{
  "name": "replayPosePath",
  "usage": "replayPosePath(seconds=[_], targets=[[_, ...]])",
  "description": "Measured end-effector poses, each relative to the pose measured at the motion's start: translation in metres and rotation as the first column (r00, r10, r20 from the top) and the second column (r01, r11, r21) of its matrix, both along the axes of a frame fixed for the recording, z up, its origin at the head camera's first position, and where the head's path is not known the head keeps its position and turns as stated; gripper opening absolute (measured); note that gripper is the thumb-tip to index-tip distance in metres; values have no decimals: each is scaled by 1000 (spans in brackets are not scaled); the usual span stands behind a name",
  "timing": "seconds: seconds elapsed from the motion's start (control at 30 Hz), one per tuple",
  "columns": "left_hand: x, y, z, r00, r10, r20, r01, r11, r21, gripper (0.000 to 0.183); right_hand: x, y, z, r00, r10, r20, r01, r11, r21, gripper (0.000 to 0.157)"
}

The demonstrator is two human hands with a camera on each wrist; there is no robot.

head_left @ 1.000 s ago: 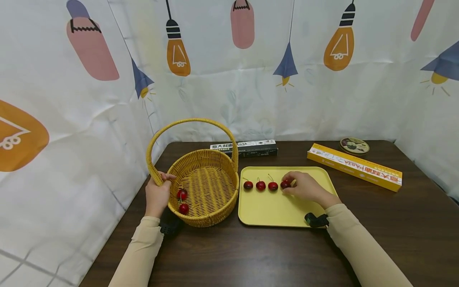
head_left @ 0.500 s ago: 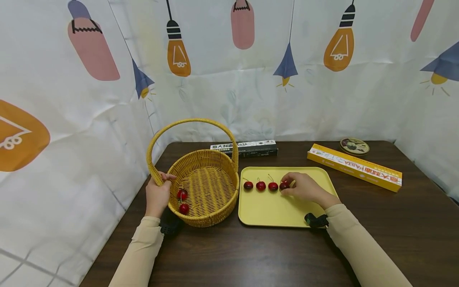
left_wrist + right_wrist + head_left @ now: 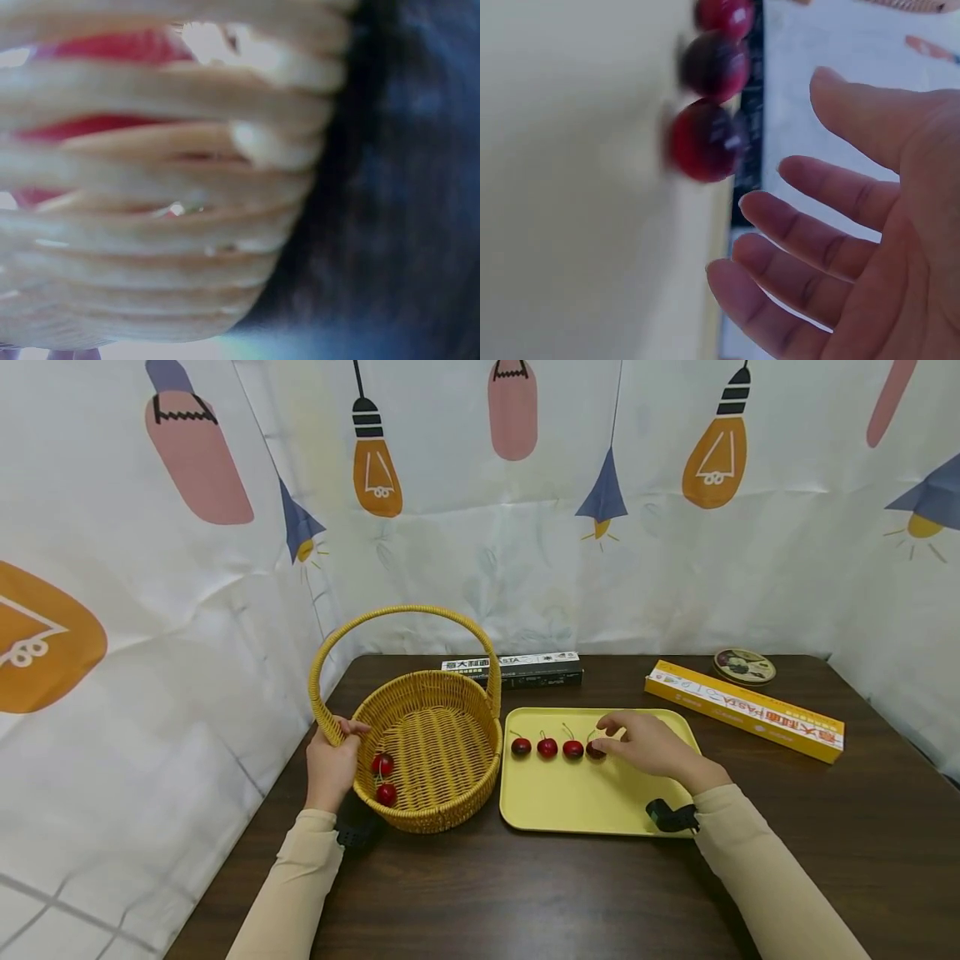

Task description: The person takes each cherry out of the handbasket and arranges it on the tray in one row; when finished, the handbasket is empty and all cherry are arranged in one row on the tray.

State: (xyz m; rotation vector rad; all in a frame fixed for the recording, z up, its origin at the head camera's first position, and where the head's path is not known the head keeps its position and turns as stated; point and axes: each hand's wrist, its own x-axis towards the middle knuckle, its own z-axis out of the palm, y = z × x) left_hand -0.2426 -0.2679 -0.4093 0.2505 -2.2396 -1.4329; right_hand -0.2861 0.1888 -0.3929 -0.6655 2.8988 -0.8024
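Observation:
My left hand (image 3: pixel 332 770) grips the yellow wicker basket (image 3: pixel 442 768) at the left foot of its tall arched handle. Two red cherries (image 3: pixel 384 779) lie inside, near the left wall. Close up in the left wrist view, the basket's weave (image 3: pixel 150 176) shows red through its gaps. On the yellow tray (image 3: pixel 573 802), several cherries stand in a row along the back. My right hand (image 3: pixel 647 745) is just right of the rightmost cherry (image 3: pixel 595 749). In the right wrist view its fingers are spread and hold nothing, apart from the nearest cherry (image 3: pixel 705 142).
A black pasta box (image 3: pixel 536 672) lies behind the basket and tray. To the right, a yellow pasta box (image 3: pixel 750 710) lies at a slant, with a round patterned disc (image 3: pixel 744 666) behind it. A printed white cloth (image 3: pixel 480 543) hangs behind the dark table (image 3: pixel 480 893).
My right hand has let go of the rightmost cherry and drawn slightly up and to the right. That cherry stays at the row's end. My left hand keeps its grip on the basket.

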Motion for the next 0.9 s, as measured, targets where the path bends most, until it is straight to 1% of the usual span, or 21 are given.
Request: replayPosePath(seconds=[0.1, 0.2, 0.27, 0.4, 0.5, 0.6, 0.7, 0.8, 0.87, 0.9], targets=[[0, 0, 1, 1000, 2, 2, -2, 1000, 0, 7, 10, -11, 12, 999, 15, -39, -16, 1000, -17, 39], [-1, 1, 1, 1000, 6, 2, -6, 1000, 0, 7, 25, -31, 23, 993, 68, -100, -76, 994, -80, 32], [-1, 1, 1, 1000, 9, 2, -9, 1000, -1, 7, 35, -46, 28, 981, 122, -153, -143, 981, -130, 25], [-2, 1, 2, 1000, 9, -1, -9, 1000, 3, 7, 49, -73, 32, 945, 204, -257, -262, 941, -213, 15], [-2, 1, 2, 1000, 13, 2, -13, 1000, 13, 7, 50, -92, 28, 917, 245, -316, -328, 913, -244, 12], [-1, 1, 1, 1000, 19, 10, -19, 1000, 24, 7, 45, -110, 23, 888, 283, -363, -383, 891, -243, 12], [-1, 2, 1, 1000, 17, 12, -17, 1000, 26, 7, 42, -129, 21, 859, 312, -406, -419, 884, -208, 14], [0, 1, 0, 1000, 7, 4, -7, 1000, 21, 6, 39, -150, 21, 839, 355, -413, -447, 882, -149, 15], [0, 1, 0, 1000, 3, 0, -3, 1000, 19, 6, 39, -163, 22, 832, 392, -392, -463, 880, -105, 16], [1, 0, 0, 1000, 2, -2, -2, 1000, 19, 6, 38, -169, 22, 833, 410, -370, -471, 878, -88, 16]])
